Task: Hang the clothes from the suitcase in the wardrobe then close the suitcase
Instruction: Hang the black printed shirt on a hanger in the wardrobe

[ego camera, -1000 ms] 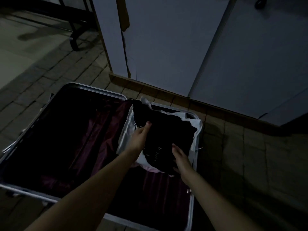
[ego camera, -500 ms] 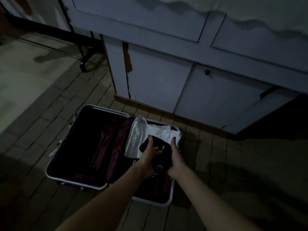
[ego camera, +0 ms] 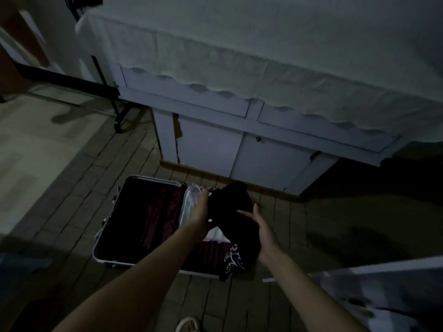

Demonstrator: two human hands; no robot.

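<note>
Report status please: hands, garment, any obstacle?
Left hand and right hand both gripping black printed garment, lifted above open silver-framed suitcase. White clothing remains inside. No obstacle visible.

Black garment (ego camera: 231,212) with white print lifted above open suitcase (ego camera: 134,236), white clothes (ego camera: 189,207) inside

Both bare forearms are reaching forward; left hand (ego camera: 200,213) is gripping cloth; right hand (ego camera: 263,232) is pinching it, fingers spread.
</note>
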